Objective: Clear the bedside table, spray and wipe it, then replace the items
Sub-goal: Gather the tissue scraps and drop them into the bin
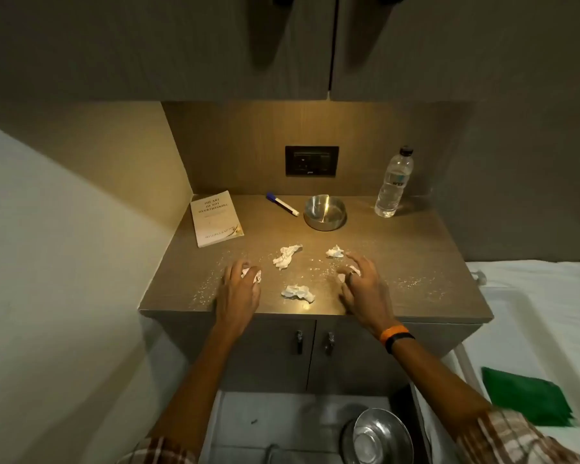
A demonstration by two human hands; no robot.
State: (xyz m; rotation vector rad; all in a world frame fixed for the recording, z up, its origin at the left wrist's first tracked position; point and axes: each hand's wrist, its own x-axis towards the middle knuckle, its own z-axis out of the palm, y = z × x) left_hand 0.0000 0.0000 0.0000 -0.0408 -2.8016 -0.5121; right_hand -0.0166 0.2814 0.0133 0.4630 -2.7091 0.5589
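Nearest to me, at the bottom edge: a shiny steel bowl [379,437] on the pale tiled floor [275,416], beside the cabinet base. To the right, a white-sheeted bed [533,296] with a folded green cloth [526,396] lying on it. My checked shirt sleeves [516,440] show at both lower corners; an orange and black wristband [395,336] sits on my right wrist.

Both arms reach over the front edge of the grey-brown wood-grain bedside table [416,256], which has two small cabinet doors [282,353] below. The top is speckled with pale crumbs or droplets; I cannot tell which.

My left hand [240,289] is palm down, fingers curled over a crumpled white tissue [253,274] near the front left. My right hand [362,289] is palm down, fingers half curled, pinching a small white scrap [355,271] at the fingertips.

Loose between the hands: one crumpled white paper wad [298,293] near the front edge, a longer one [286,256] further in, a small one [335,252] just beyond my right fingers.

Further back, left to right: a cream paperback book [216,218] lying flat, a white marker with blue cap [282,204], a round steel bowl [324,212], an upright clear plastic water bottle with dark cap [393,182].

Back panel carries a black switch-and-socket plate [311,161]. Overhead cupboard doors [215,45] above; plain pale wall [47,229] to the left.
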